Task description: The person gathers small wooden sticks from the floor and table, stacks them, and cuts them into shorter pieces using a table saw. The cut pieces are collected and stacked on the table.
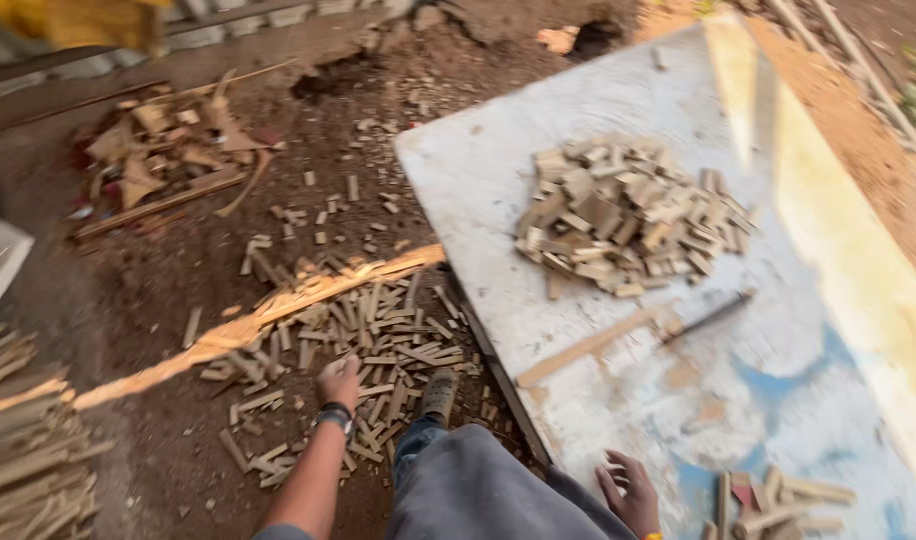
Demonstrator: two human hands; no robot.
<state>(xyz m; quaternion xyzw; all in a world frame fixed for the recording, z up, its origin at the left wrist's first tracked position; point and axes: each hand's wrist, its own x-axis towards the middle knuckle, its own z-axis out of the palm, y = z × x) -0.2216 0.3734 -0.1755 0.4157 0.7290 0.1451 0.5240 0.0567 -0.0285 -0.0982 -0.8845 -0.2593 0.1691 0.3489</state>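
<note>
My left hand [339, 381] reaches down to the dirt floor into a scatter of short wooden sticks [398, 335]; its fingers are curled among them, and whether it grips one is hidden. A dark wristband sits on that wrist. My right hand [630, 491] rests with spread fingers on the pale painted board [478, 180] that serves as a work surface, holding nothing. A heap of small wood blocks [628, 215] lies on the board further away. A few more blocks [778, 500] lie just right of my right hand.
A thin dark metal tool [706, 318] and a flat wood strip [588, 348] lie on the board. My grey trouser leg and shoe [440, 392] stand beside the board's edge. A long splintered plank [248, 325] crosses the floor. Scrap wood piles [163, 150] sit far left.
</note>
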